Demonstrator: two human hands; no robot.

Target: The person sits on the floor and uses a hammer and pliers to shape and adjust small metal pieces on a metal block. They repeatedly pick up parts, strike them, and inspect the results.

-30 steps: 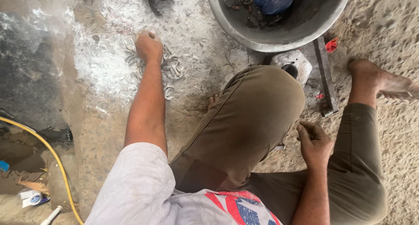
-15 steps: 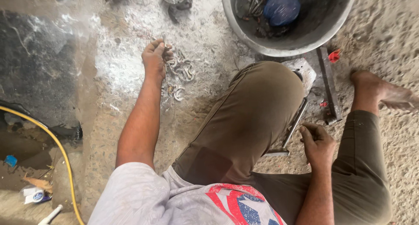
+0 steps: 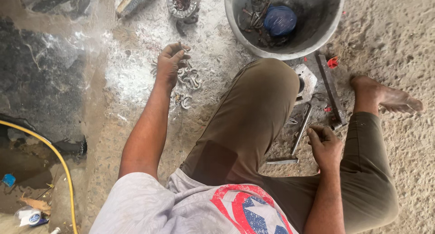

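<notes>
I sit on a dusty concrete floor with my knees bent. My left hand [image 3: 170, 62] reaches forward over a small pile of curved metal rings [image 3: 190, 78], its fingertips pinched on one small metal piece. My right hand [image 3: 324, 146] rests low by my right leg with the fingers curled; nothing shows in it. A hammer [image 3: 299, 133] lies on the floor just left of that hand, not touched by it. A single ring [image 3: 186, 101] lies apart, nearer my knee.
A grey metal basin [image 3: 253, 42] holding a blue bag [image 3: 280, 20] and metal scraps stands ahead. Beside it are a round metal part [image 3: 182, 2], a metal block [image 3: 309, 81] and a flat bar [image 3: 330, 88]. A yellow hose [image 3: 58, 159] runs at left. My bare foot [image 3: 384, 98] is at right.
My left hand has lifted off the floor among the rings and closed its fingertips on a small piece. The view shifted so the floor scene sits lower. My right hand stayed put.
</notes>
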